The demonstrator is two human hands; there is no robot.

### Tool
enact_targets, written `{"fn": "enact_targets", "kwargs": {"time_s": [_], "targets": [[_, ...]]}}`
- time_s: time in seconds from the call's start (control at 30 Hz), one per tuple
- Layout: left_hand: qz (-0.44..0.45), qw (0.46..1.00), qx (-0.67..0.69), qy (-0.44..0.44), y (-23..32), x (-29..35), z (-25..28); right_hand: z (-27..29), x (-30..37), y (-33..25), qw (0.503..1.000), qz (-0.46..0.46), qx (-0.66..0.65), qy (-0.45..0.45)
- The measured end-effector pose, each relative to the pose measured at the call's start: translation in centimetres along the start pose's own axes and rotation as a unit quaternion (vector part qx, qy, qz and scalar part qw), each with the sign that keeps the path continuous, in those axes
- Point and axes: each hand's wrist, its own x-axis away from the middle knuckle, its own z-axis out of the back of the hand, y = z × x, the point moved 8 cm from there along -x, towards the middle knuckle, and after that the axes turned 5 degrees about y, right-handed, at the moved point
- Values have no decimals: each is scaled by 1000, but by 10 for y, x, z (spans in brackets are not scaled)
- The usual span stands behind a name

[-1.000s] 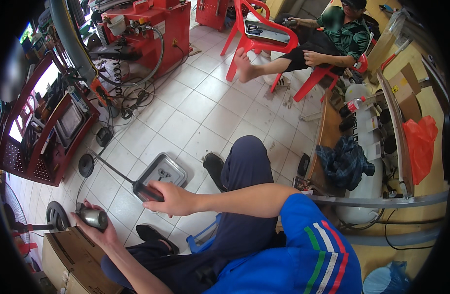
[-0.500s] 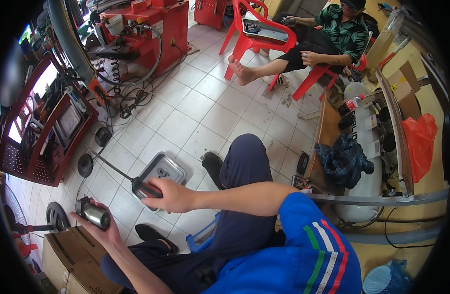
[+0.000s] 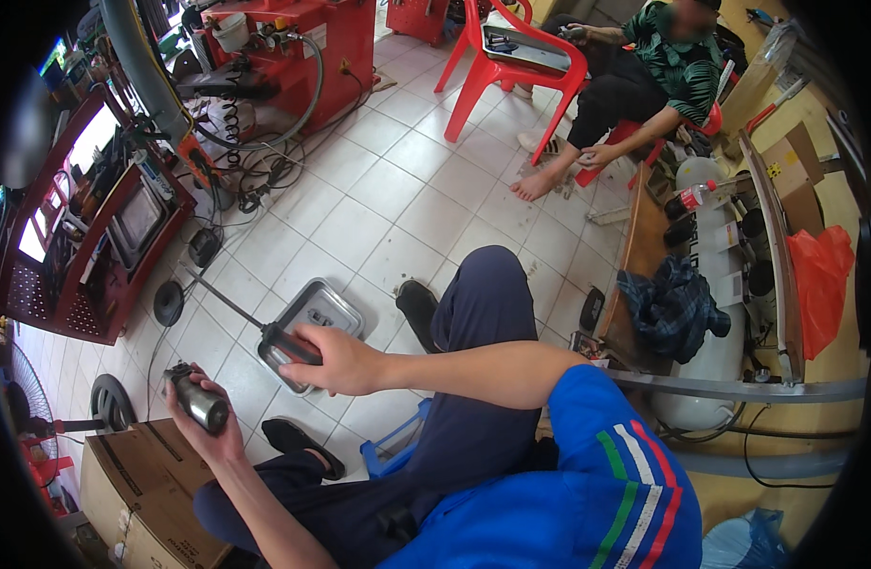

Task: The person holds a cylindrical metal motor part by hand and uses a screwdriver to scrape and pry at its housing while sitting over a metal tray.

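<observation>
My left hand [image 3: 225, 438] is wrapped round a silver metal cylinder with a darker end fitting [image 3: 204, 408], probably a small motor. In my right hand [image 3: 348, 362] is a long screwdriver [image 3: 288, 344], gripped by its black and red handle. The screwdriver's thin shaft points to the far left, and its tip is apart from the cylinder. Beneath the screwdriver, a metal tray [image 3: 357, 311] on the tiled floor holds several small metal parts [image 3: 320, 317].
A cardboard box [image 3: 137, 479] stands beside my left forearm. Further left are a red tool cart [image 3: 84, 303] and a fan [image 3: 27, 389]. Ahead, a seated person [image 3: 682, 57] is beside a red plastic chair [image 3: 511, 71]. Cables [image 3: 255, 175] lie across the floor.
My left hand has turned the cylinder, and its fingers now curl round it. The seated person's raised foot has come down to the floor. My right hand keeps its hold on the screwdriver.
</observation>
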Motion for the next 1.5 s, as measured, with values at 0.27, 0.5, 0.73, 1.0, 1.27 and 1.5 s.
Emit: {"fn": "enact_targets", "kwargs": {"time_s": [0.27, 0.5, 0.73, 1.0, 1.27, 1.5], "targets": [[3, 1000, 3, -17, -7, 5, -5, 4, 0, -1, 1000, 4, 8, 8], [4, 999, -6, -45, -8, 5, -16, 2, -5, 7, 999, 39, 16, 0], [12, 999, 7, -38, -11, 4, -14, 4, -4, 6, 999, 31, 5, 5], [-71, 989, -127, 17, -6, -2, -2, 5, -7, 5, 999, 34, -6, 20], [97, 995, 3, -39, -51, 0, -15, 5, -15, 19, 997, 3, -60, 43], [-219, 880, -420, -31, -29, 9, -33, 4, -9, 13, 997, -31, -55, 38]]}}
